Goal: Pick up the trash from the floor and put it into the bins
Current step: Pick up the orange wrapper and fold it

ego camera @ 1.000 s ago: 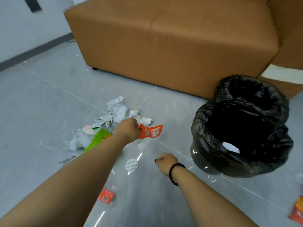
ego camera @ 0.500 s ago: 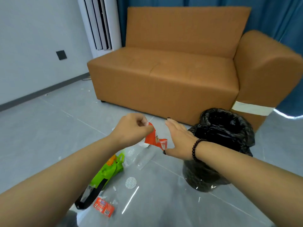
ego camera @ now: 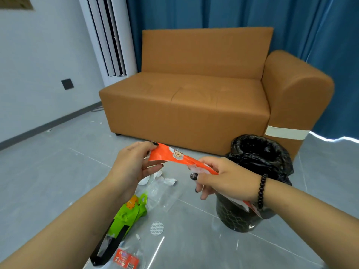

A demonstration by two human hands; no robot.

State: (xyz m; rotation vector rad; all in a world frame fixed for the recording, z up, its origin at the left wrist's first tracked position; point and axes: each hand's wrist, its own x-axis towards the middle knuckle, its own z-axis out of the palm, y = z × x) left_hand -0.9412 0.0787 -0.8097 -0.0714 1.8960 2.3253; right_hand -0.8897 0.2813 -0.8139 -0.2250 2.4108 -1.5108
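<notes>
Head view: both forearms reached forward over a grey tiled floor (ego camera: 48,181), a brown sofa (ego camera: 194,105) behind.
Left hand (ego camera: 134,164): grasped the upper left end of an orange wrapper (ego camera: 171,155), thumb and fingers pinching it.
Right hand (ego camera: 225,179): pinched the wrapper's lower right end; a black bead bracelet (ego camera: 261,193) sat on the wrist.
Wrapper: stretched between the two hands in the air, sloping down to the right, just left of the bin.
Bin (ego camera: 258,171): dark, lined with a black bag, standing on the floor in front of the sofa's arm, partly hidden by the right wrist.
Floor trash: crumpled white paper (ego camera: 165,179) lay below the hands; a green package (ego camera: 126,216) lay under the left forearm; a small red packet (ego camera: 126,260) lay near the bottom edge; clear plastic (ego camera: 165,193) was spread between them.
Background: blue curtain (ego camera: 213,12), white wall (ego camera: 38,55).
</notes>
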